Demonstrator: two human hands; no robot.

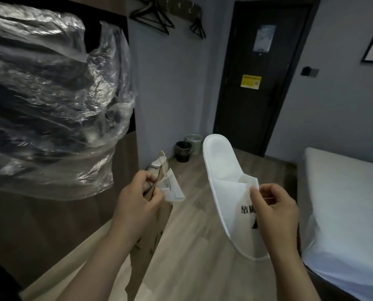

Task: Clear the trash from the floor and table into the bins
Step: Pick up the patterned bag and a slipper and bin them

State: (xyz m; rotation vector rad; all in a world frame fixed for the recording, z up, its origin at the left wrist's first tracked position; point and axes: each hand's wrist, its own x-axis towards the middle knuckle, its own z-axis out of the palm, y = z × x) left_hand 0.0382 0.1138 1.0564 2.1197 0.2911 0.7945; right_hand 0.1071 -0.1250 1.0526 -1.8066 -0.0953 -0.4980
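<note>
My right hand [274, 211] pinches a white disposable slipper [223, 170] by its upper, heel pointing away and up. My left hand [137, 196] grips the top of a brown paper bag [150, 242] together with a small white paper wrapper [172, 187] and a thin wooden stick [163, 159]. Two bins stand on the floor by the far wall: a black bin [183, 151] and a pale bin [194, 142] behind it. Another white slipper [158, 162] lies on the floor near the wall.
A large clear plastic bag [51, 101] hangs in front of me on the left. A wooden cabinet [51, 224] runs along the left. A white bed [344, 203] fills the right side. A dark door [255, 83] stands behind the bins. Hangers [155, 16] hang above.
</note>
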